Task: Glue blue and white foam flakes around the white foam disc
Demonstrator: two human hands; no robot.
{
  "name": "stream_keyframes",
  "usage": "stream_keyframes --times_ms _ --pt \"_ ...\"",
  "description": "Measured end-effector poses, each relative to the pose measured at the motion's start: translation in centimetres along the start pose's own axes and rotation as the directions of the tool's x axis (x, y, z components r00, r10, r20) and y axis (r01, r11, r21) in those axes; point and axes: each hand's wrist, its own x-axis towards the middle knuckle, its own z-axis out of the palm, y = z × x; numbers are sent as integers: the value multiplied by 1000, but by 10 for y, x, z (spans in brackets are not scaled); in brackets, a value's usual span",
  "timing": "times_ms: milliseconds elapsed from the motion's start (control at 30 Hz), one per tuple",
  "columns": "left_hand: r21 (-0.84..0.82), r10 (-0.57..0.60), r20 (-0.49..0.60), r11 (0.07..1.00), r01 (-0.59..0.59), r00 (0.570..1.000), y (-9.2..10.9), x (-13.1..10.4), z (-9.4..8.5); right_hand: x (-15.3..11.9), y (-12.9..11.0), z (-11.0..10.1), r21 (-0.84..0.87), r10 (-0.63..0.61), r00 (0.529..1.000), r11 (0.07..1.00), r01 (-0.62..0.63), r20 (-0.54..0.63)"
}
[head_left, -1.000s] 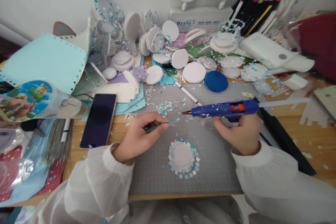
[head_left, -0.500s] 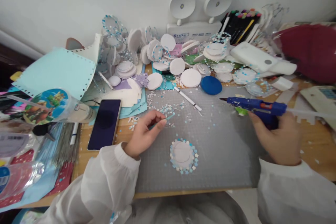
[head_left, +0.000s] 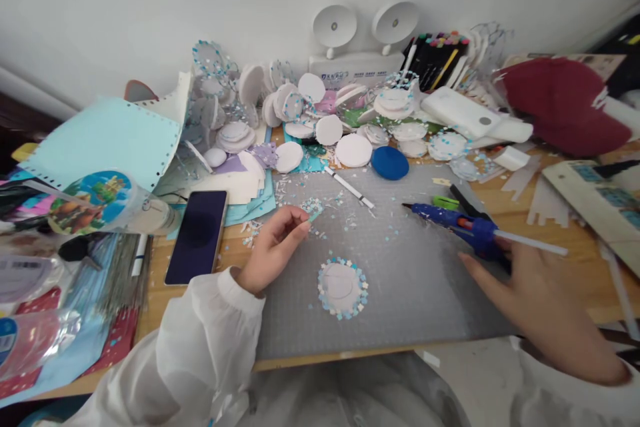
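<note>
The star-edged disc [head_left: 341, 289] lies right of my left hand [head_left: 275, 240], nearer me; best left undisturbed. My right hand [head_left: 533, 297], thumb extended, is at the glue gun [head_left: 465, 228]; I cannot tell whether it grips. Releasing calls for a stable gun. My left hand pinches a slim teal tool [head_left: 315, 215] near loose stars [head_left: 312, 203]; light pressure should suffice.

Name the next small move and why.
I'd probably ease the right hand off the blue glue gun: its thumb appears spread apart from the gun, which sits low at the grey mat's right side, though the rest of its hold is partly hidden. The left hand pinches a thin teal tool.
</note>
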Motion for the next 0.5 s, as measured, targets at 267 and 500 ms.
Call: stream_keyframes --times_ms 267,500 --pt "-57 51 -17 997 -52 999 0 -1 0 6 5 10 31 -33 997 999 31 66" --pt "-60 38 -14 997 -39 999 4 -3 0 9 5 9 58 -74 992 996 69 103"
